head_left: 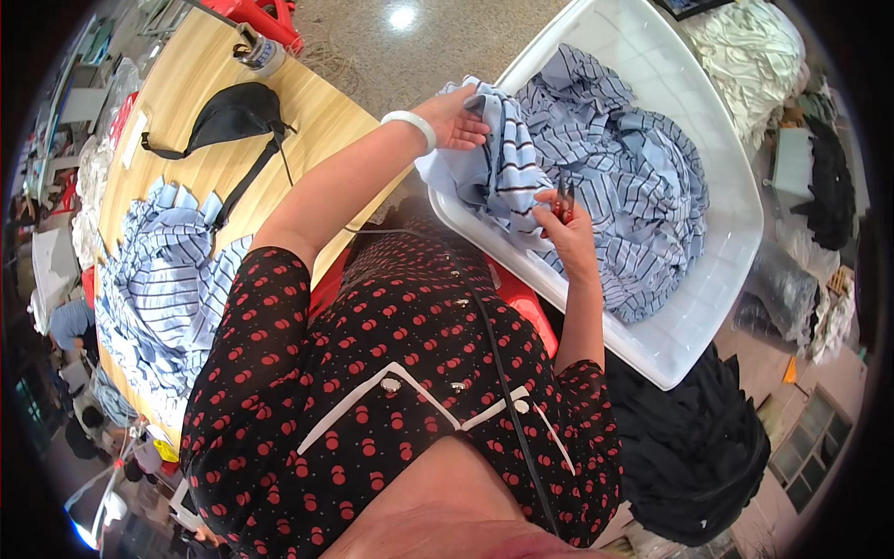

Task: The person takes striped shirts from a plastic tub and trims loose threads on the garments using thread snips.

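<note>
My left hand [453, 119], with a white bangle at the wrist, grips the upper end of a light blue garment [507, 154] with dark stripes. The cloth hangs over the near left rim of a white plastic tub [736, 265]. Held in my right hand [573, 244] is a small pair of red-handled thread snips [562, 207], dark blades pointing up and away from me. Its thumb and fingertips are at the right edge of the same garment; whether they also pinch the cloth I cannot tell. More striped cloth [643, 177] lies heaped inside the tub.
On the wooden table [326, 112] at left are a pile of striped garments [168, 289], a black waist bag [233, 116] and a small bottle [261, 56]. A black fabric heap [694, 447] lies right of me, white cloth [745, 61] beyond the tub. A red stool [251, 19] stands behind the table.
</note>
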A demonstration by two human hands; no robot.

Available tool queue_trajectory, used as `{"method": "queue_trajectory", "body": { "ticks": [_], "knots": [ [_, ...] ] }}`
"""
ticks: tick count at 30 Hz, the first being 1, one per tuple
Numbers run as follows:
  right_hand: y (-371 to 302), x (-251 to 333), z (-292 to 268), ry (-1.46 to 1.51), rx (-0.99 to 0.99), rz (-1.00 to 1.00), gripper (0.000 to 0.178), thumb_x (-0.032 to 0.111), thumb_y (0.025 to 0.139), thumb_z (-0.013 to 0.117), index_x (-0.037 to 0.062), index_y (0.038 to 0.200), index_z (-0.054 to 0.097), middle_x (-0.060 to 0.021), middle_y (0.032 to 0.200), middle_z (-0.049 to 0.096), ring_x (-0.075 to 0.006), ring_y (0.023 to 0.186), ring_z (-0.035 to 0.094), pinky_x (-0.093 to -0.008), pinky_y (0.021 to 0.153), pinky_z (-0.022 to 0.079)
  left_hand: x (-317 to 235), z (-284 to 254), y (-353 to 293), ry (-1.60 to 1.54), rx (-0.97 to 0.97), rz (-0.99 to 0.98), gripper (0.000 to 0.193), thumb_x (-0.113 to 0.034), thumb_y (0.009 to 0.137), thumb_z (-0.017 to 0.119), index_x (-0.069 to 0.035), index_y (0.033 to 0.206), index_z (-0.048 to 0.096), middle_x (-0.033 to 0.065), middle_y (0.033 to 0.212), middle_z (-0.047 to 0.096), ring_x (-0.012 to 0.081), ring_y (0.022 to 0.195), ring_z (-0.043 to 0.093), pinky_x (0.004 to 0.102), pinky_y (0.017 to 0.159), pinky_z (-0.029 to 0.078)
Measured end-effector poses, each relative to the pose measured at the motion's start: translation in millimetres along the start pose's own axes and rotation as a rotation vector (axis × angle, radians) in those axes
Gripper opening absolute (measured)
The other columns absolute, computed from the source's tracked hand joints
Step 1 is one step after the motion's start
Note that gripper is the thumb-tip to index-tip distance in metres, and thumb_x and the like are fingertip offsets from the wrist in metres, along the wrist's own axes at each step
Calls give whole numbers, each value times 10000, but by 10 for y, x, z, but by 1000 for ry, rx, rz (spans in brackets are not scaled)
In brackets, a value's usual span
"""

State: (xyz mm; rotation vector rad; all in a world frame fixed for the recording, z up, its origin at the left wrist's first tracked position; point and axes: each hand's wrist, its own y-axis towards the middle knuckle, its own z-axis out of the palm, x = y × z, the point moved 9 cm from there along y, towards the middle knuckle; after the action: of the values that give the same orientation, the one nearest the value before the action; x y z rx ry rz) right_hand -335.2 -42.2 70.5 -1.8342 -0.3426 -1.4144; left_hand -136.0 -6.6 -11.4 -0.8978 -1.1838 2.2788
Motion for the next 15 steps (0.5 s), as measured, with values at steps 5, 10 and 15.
{"method": "queue_trajectory", "body": {
  "ticks": [5,10,15],
  "knots": [
    [44,125,45,-55,112,-45,165,103,735,585,39,882,547,54,603,460,-28,529,402,-179,477,338,-194,-95,4,115,-152,223,210,-293,780,543,-86,747,534,35,674,548,147,623,546,285,558,477],
    [106,415,-108,28,55,-132,151,100,734,597,46,869,556,65,597,447,-19,518,390,-175,470,337,-991,210,-660,13,-72,837,195,-172,805,481,4,827,561,41,723,555,138,658,522,239,640,427],
    [159,620,210,56,235,-180,160,101,753,578,48,902,556,58,618,441,-24,523,394,-174,473,343,-1247,676,-1760,58,230,1104,210,-171,872,402,-15,950,518,31,897,556,113,855,520,279,799,390]
  ]
}}
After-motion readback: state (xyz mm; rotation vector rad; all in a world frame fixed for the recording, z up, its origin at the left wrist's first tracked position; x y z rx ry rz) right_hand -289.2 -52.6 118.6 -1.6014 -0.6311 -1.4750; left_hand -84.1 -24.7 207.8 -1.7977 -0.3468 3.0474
